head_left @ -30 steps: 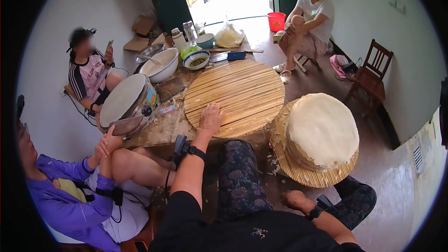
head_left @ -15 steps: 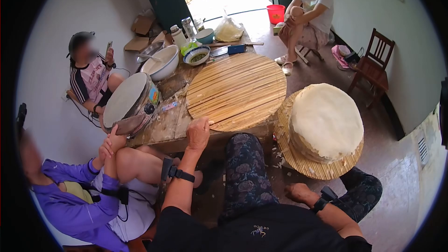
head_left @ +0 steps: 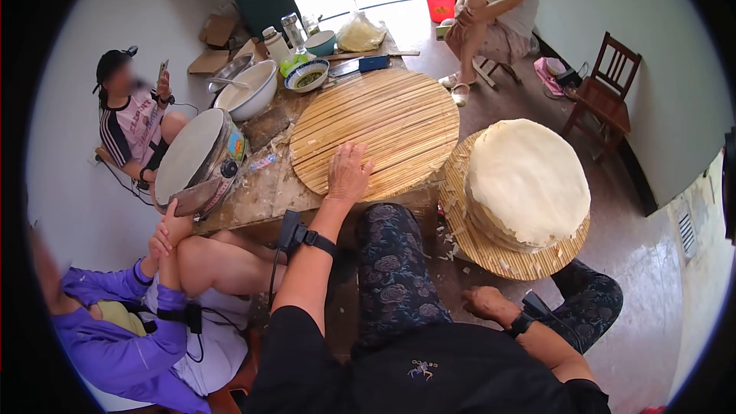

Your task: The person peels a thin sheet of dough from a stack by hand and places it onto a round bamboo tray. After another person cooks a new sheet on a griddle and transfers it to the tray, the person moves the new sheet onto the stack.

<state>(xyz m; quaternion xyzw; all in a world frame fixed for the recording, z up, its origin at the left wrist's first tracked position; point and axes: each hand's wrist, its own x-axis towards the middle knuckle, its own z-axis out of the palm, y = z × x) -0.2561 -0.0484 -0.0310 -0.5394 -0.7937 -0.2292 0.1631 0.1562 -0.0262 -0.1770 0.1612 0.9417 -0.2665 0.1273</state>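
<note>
My left hand lies with its fingers spread on the near part of a round slatted board on the wooden table. My right hand hangs low beside my right leg, its fingers curled; whether anything is in it cannot be made out. Just beyond it, a tall stack of thin pale round sheets stands on a second round slatted mat. Left of the board is a round griddle with a pale top and a control knob, and a flat wooden blade at its near edge.
A white basin, a bowl with green bits, bottles and a bagged pale item fill the table's far side. Co-workers sit at left, far left and beyond the table. A wooden chair stands right.
My left hand has moved from the board's near edge forward onto its surface, its fingers now spread. The whole view has shifted slightly. My right hand stays low by my leg.
</note>
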